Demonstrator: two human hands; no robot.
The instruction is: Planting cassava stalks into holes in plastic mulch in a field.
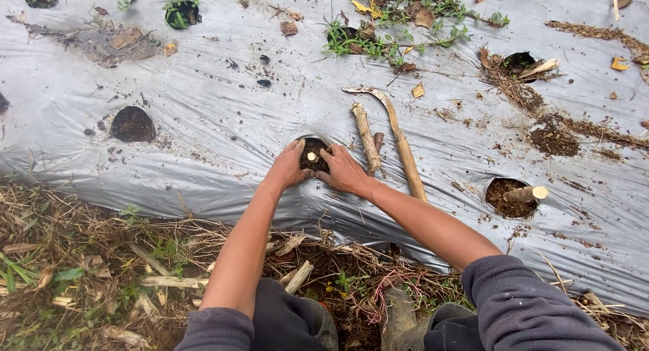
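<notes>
- Head view, looking straight down: the person crouches at the edge of a bed covered in silver plastic mulch (pixel 223 141), both arms stretched forward to one planting hole (pixel 315 155).
- Left hand (pixel 289 166) sits on the left rim of that hole, fingers curved loosely inward, not closed on anything. Looks like it's there to press soil in from that side.
- Right hand (pixel 343 171) mirrors it on the right rim, also loosely open and cupped, so the two hands bracket the hole.
- Between them a short stem cutting (pixel 311 156) stands upright in the dark soil, pale cut end up. Cupping it from both sides probably keeps it from tipping.
- A sickle (pixel 395 136) with a wooden handle lies flat on the plastic just right of the right hand, with a spare stick (pixel 366 137) beside it. Parked within easy reach, I'd guess.
- Further right, another hole holds a cutting (pixel 527 193) leaning sideways.
- Dry grass and straw (pixel 88 256) line the near edge.
</notes>
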